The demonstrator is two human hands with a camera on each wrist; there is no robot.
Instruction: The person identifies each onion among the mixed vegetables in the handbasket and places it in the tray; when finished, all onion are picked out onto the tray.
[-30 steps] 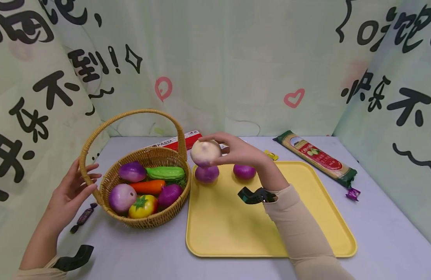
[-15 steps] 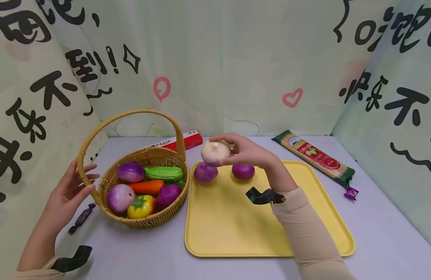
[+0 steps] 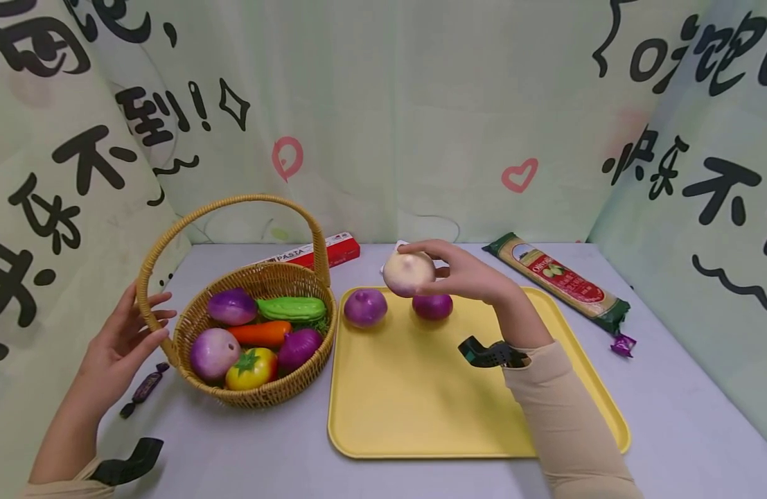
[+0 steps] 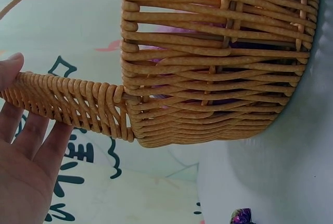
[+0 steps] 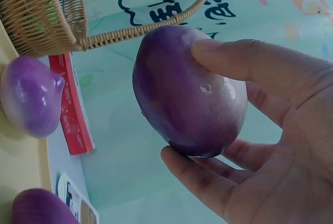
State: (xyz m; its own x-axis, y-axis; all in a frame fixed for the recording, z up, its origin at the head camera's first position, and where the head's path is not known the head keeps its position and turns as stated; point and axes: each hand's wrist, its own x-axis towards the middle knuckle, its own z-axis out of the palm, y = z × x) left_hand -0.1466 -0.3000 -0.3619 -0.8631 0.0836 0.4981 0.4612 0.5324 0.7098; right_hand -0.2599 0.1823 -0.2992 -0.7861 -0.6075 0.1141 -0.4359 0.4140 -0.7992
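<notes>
At the left, my left hand (image 3: 122,346) grips the side of the wicker basket's handle (image 3: 149,277); in the left wrist view the thumb lies on one face and the fingers behind it. The basket (image 4: 218,67) holds purple onions (image 3: 300,348), an orange carrot (image 3: 261,334), a green ridged vegetable (image 3: 292,308) and a yellow-red tomato (image 3: 252,369). My right hand (image 3: 458,272) pinches a purple-and-white onion (image 5: 190,91) between thumb and fingers, raised over the back of the yellow tray (image 3: 433,416). Two more purple onions (image 3: 366,308) rest on that tray.
Behind the basket lies a red pasta box (image 3: 342,249). A long green-ended pasta packet (image 3: 558,281) lies at the back right, with a purple wrapped candy (image 3: 623,345) by its near end. Another dark wrapped candy (image 3: 146,389) sits left of the basket. A printed curtain (image 3: 389,125) closes the back.
My right hand has carried the onion rightward, from beside the basket to above the back of the tray near the right-hand onion. My left hand stays on the basket handle.
</notes>
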